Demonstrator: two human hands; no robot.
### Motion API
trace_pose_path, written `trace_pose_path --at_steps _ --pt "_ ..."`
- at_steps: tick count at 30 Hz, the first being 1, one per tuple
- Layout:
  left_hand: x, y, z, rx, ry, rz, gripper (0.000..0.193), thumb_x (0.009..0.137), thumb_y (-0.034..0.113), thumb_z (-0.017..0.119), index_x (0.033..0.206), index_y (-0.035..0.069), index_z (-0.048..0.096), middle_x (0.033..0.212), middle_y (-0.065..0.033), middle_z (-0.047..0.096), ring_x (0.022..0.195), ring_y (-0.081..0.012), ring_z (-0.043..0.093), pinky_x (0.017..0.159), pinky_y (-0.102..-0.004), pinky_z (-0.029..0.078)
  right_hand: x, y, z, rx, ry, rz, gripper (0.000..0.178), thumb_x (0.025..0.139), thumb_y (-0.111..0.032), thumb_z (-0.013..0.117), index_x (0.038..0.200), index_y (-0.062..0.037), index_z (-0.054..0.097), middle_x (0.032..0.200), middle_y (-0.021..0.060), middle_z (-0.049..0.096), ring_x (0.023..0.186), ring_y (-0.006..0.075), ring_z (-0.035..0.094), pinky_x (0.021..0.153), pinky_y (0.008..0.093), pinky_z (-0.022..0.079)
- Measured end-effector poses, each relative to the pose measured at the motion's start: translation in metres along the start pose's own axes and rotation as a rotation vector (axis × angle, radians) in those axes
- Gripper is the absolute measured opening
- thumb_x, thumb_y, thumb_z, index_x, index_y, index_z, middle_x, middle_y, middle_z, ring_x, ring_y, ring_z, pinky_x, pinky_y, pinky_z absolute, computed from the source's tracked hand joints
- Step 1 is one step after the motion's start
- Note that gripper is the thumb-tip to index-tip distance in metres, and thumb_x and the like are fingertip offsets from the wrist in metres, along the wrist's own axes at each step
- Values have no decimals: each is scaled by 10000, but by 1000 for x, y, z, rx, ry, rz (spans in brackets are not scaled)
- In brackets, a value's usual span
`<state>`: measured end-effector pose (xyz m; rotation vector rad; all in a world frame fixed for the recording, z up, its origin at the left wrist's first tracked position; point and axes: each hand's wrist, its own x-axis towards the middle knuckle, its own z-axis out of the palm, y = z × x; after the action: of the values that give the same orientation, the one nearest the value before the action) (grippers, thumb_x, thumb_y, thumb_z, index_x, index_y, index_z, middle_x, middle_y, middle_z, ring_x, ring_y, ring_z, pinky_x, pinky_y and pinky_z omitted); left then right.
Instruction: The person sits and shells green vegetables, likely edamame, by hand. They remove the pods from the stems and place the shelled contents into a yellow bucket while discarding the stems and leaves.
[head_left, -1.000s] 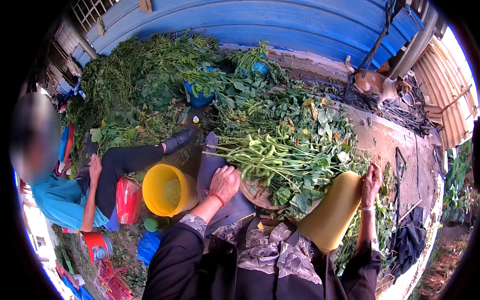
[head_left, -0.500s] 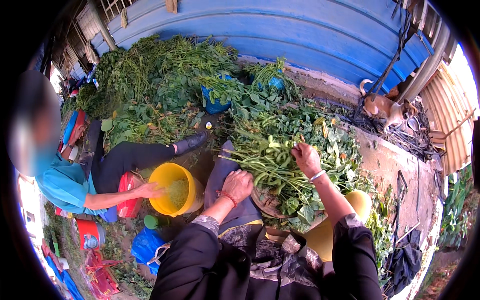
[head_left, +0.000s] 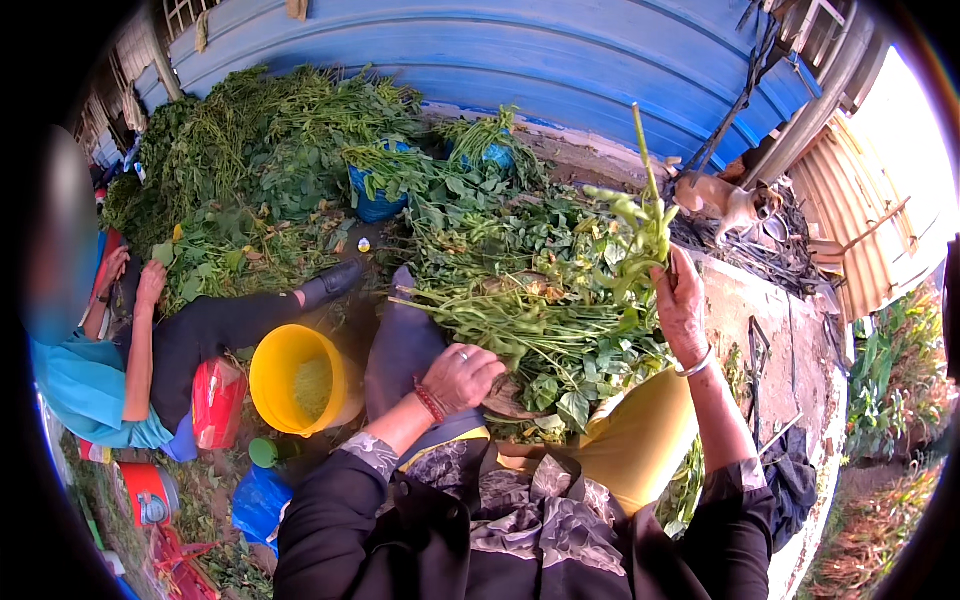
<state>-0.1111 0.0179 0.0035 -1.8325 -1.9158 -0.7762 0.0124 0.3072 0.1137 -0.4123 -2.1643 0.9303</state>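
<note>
My right hand (head_left: pixel 682 305) is closed on a green stalk with bean pods (head_left: pixel 645 228), held upright above the pile. A pale bracelet circles that wrist. Over my left thigh, my left hand (head_left: pixel 462 377) has its fingers curled, and whether anything is inside them is hidden. Just beyond its fingertips, a bundle of cut green bean stalks (head_left: pixel 500 325) lies across my lap. Broad green leaves (head_left: pixel 560 385) hang around a round brownish board (head_left: pixel 515 398) partly covered by them.
To my left stands a yellow bucket (head_left: pixel 345 395) with small green contents. Beside it sits another person (head_left: pixel 95 385) in a turquoise top. Heaped plants (head_left: pixel 270 140) and blue bags (head_left: pixel 378 200) line the blue wall (head_left: pixel 480 50). A dog (head_left: pixel 725 200) stands at the far right.
My right hand has lifted away from the bundle to the right, raising a podded stalk. The other person's hand has left the bucket and is near their body. My view has shifted rightward.
</note>
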Motion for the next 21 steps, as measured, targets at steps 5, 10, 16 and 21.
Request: trace_pose_path --at_steps 5,10,16,21 --pt "65 40 43 33 -115 -108 445 801 235 556 1207 74 469 1247 -125 451 1176 -262 412 999 -437 293 10 6 -27 242 300 5 277 872 -80 551 1148 -63 536 810 -35 537 600 33 367 497 172 297" --pt "65 17 87 166 -389 -238 571 826 338 545 1323 111 379 1350 -128 360 1265 -268 305 1044 -493 184 59 -5 -152 218 711 -158 119 868 -164 593 958 -92 623 775 -29 586 611 25 443 515 165 346" --pt "84 17 109 162 -375 -252 541 837 342 533 1317 139 389 1332 -125 383 1252 -260 323 1037 -502 186 84 -64 -297 -824 866 -163 265 867 -159 572 1108 -49 573 947 61 645 714 102 575 634 227 478" --pt "58 9 91 169 -307 -276 528 829 332 537 1296 123 410 1342 -125 377 1264 -256 311 1051 -505 163 54 -91 -134 -487 361 -418 270 843 -90 584 1106 -32 595 1021 60 629 833 112 584 712 236 477"
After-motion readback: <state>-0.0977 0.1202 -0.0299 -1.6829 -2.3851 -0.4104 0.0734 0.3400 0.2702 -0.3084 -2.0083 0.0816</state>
